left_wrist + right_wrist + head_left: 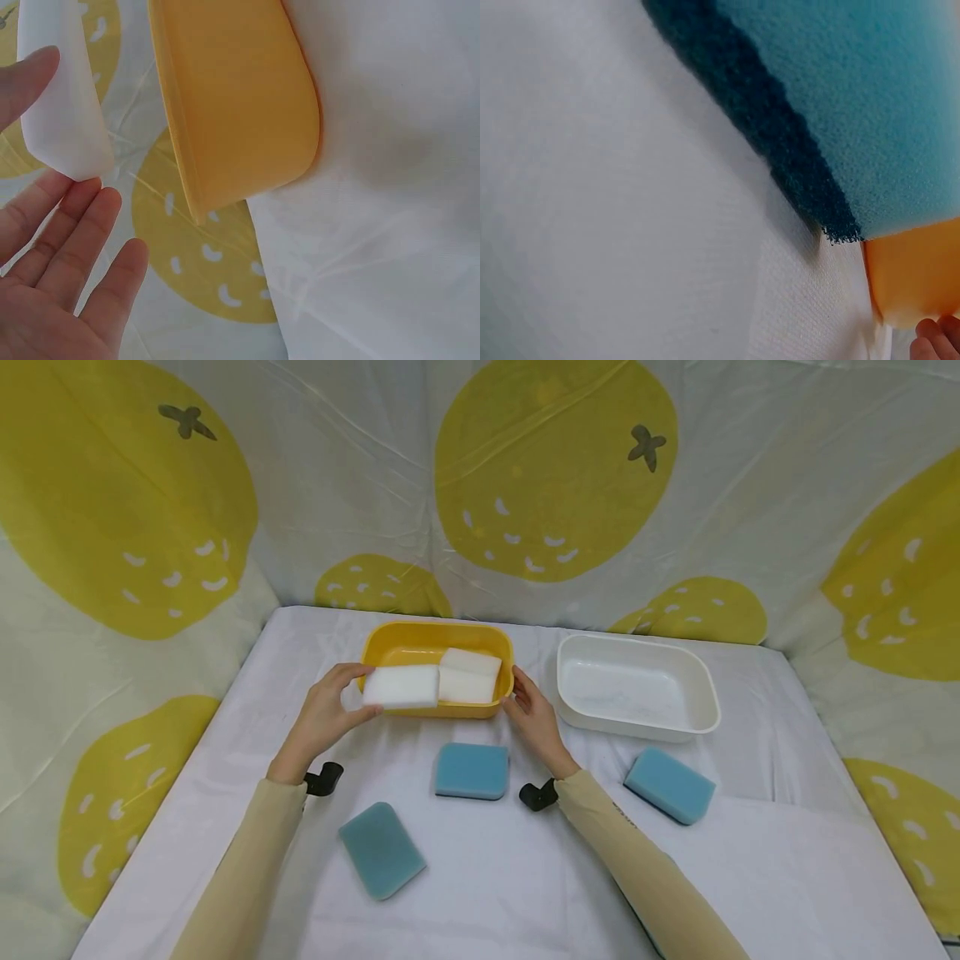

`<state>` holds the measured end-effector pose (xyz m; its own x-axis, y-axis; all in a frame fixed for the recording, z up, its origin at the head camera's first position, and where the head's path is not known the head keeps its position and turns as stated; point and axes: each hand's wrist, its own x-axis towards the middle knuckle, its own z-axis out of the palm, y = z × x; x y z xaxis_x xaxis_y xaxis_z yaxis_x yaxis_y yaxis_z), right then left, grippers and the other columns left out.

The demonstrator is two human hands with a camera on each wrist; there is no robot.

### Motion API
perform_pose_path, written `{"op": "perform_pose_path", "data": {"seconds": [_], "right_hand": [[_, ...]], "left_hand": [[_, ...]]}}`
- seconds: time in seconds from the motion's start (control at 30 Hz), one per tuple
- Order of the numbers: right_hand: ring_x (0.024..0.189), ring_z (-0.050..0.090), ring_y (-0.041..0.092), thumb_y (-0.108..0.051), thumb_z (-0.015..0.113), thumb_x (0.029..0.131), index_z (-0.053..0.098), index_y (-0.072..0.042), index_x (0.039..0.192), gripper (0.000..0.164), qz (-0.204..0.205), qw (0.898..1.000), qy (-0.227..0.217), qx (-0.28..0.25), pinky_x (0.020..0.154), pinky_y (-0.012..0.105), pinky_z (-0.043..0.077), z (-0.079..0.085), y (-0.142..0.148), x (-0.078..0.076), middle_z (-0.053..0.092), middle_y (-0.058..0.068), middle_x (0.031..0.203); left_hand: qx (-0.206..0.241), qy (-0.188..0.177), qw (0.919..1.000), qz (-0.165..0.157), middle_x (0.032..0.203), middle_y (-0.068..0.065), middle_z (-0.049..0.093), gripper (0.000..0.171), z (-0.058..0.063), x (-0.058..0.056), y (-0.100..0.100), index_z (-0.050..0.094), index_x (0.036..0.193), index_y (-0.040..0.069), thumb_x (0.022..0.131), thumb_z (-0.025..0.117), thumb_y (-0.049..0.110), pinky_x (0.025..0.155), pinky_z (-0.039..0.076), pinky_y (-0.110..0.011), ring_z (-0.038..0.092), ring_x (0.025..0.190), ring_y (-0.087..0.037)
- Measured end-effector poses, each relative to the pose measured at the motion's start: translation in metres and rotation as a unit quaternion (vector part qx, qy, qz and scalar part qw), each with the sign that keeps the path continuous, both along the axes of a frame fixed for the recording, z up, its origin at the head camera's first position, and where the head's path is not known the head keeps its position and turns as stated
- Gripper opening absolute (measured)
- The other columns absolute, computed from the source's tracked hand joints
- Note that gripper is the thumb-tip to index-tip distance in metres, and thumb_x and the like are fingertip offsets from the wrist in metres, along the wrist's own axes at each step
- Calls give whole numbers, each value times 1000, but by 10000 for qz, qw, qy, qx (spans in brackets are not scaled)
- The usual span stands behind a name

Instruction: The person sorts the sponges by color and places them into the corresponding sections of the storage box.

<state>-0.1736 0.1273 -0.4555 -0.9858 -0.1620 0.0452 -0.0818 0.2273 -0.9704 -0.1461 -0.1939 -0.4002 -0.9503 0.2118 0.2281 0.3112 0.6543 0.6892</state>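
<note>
Yellow-print cloth [555, 468] hangs behind a white-sheeted table [510, 885], where the left hand [321, 714] pinches a white block [401, 687] between thumb and fingers at the eight o'clock side of a yellow tub [408, 654]. Two more blocks [467, 687] lie overlapping in the tub toward three o'clock, where the right hand [536, 722] touches its rim, though whether those fingers grip it I cannot tell. From that tub, a white tub [622, 689] stands at three o'clock, with blue sponges [472, 771] at four, five and between six and seven.
</note>
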Motion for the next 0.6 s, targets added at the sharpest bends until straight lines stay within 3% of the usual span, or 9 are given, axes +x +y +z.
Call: {"op": "perform_pose_path", "data": {"seconds": [0.07,0.23,0.47,0.6], "right_hand": [[132,38,31,-7,55,97,28,-2,150,59,-21,10000,22,34,109,37,32,-9,1,-4,34,19,149],[133,37,29,-9,54,98,27,-4,150,60,19,9999,-126,0,109,35,31,-7,2,-3,33,18,150],[133,36,36,-2,52,97,24,6,148,59,114,9999,-117,-1,109,41,31,21,-3,9,30,26,149],[134,35,36,-1,52,97,24,5,148,59,91,9998,-149,-9,109,40,31,24,-4,11,30,25,149]], "left_hand": [[-24,11,10000,34,133,-21,48,59,1,-2,1,54,129,-3,79,80,11,103,34,-54,44,123,-38],[-47,-14,9999,109,133,-22,48,58,1,-8,1,54,129,-3,80,79,12,103,34,-54,43,123,-39],[-17,-104,9997,234,133,-22,47,58,2,-16,1,53,130,-4,81,78,13,104,33,-52,43,123,-39],[-16,-185,9993,310,134,-23,47,59,1,-21,1,52,131,-5,81,78,13,105,32,-52,42,124,-39]]}}
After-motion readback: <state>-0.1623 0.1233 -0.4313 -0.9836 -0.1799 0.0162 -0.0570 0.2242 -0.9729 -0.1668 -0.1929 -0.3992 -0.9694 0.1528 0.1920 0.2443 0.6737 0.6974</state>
